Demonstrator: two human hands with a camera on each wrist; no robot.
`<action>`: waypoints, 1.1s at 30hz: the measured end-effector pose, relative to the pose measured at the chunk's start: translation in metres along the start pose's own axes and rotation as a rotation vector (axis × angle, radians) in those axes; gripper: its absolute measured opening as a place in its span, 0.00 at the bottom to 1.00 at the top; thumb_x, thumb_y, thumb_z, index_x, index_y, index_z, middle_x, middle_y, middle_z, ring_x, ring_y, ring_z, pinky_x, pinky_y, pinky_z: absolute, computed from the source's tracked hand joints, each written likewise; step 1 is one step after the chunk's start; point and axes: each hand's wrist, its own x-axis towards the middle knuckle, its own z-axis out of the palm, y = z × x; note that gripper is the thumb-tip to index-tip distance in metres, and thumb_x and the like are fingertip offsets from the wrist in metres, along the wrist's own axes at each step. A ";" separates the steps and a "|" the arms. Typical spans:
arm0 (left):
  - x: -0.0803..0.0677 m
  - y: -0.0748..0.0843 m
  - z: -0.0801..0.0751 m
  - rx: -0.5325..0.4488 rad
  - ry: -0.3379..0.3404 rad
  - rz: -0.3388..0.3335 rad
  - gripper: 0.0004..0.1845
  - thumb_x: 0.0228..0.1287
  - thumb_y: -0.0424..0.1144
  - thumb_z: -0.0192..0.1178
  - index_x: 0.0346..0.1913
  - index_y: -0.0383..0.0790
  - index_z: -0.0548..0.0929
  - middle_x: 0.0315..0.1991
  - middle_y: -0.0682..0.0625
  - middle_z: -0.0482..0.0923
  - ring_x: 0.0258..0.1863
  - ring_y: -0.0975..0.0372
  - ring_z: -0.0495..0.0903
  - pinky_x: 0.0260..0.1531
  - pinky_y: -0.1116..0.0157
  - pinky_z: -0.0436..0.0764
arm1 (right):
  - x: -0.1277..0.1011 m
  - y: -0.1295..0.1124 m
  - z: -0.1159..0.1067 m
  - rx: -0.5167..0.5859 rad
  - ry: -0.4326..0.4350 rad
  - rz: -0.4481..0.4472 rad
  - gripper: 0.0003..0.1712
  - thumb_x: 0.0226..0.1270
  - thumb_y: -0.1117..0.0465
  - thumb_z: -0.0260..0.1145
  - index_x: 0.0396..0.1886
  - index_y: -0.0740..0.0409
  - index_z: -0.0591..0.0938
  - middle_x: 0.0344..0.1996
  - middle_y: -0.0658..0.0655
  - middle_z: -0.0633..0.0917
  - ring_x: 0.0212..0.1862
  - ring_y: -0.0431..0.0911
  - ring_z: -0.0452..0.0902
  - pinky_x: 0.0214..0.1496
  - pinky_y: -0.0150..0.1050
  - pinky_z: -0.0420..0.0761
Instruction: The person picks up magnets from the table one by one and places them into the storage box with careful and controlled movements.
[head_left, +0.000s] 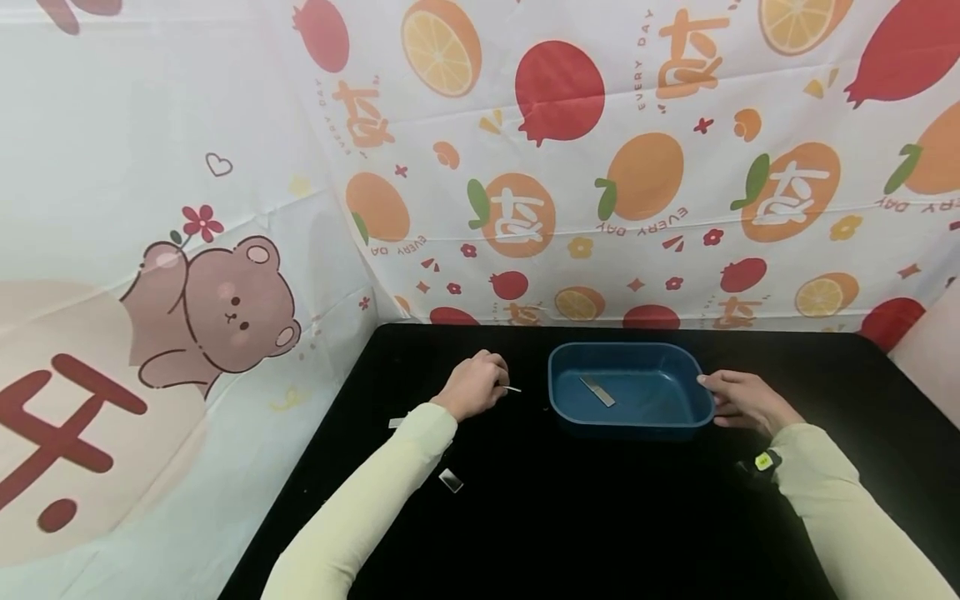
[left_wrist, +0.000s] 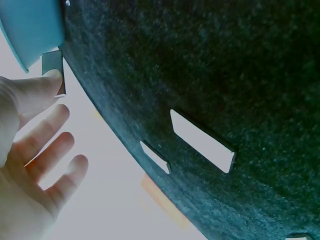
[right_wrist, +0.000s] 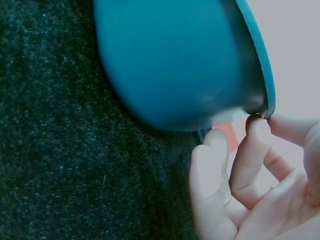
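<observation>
**Black worktop, strips partly sorted into tray**

Black felt worktop (head_left: 600,517) below fruit-print sheeting. From left, I see two strips (head_left: 451,480) lying loose on the felt. My left hand (head_left: 474,385) pinches one thin strip (head_left: 513,388), its long axis running right towards the blue tray (head_left: 678,417). One strip (head_left: 597,391) already lies diagonally inside. My right hand (head_left: 742,402) grips the tray's right rim, fingers curled.

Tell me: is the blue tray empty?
No: in the head view a flat grey strip lies on the floor of the blue tray, left of its middle.
</observation>
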 end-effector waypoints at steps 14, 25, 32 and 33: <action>0.002 -0.010 -0.006 0.017 0.082 -0.021 0.06 0.66 0.35 0.64 0.38 0.42 0.90 0.51 0.48 0.82 0.52 0.54 0.78 0.49 0.58 0.82 | 0.004 -0.002 -0.001 -0.016 0.001 -0.013 0.24 0.71 0.37 0.57 0.44 0.53 0.79 0.29 0.47 0.76 0.34 0.40 0.82 0.42 0.36 0.87; 0.007 -0.009 -0.015 0.023 0.087 -0.048 0.06 0.67 0.36 0.64 0.39 0.41 0.90 0.54 0.48 0.82 0.56 0.54 0.78 0.53 0.59 0.82 | 0.003 -0.001 0.001 -0.014 0.003 -0.007 0.24 0.71 0.37 0.57 0.44 0.53 0.79 0.28 0.48 0.77 0.34 0.40 0.82 0.42 0.37 0.87; 0.011 -0.006 -0.021 0.052 0.104 -0.059 0.05 0.66 0.37 0.64 0.36 0.44 0.89 0.54 0.49 0.82 0.55 0.55 0.78 0.53 0.59 0.81 | 0.003 0.000 0.000 -0.009 0.004 -0.004 0.24 0.72 0.38 0.57 0.44 0.53 0.79 0.28 0.48 0.76 0.33 0.40 0.82 0.41 0.37 0.87; 0.011 -0.006 -0.022 0.055 0.105 -0.058 0.05 0.66 0.37 0.64 0.36 0.44 0.89 0.54 0.49 0.82 0.55 0.55 0.78 0.53 0.59 0.81 | 0.003 0.000 0.000 -0.009 0.003 -0.005 0.24 0.72 0.38 0.57 0.45 0.53 0.79 0.28 0.48 0.76 0.33 0.40 0.82 0.41 0.37 0.87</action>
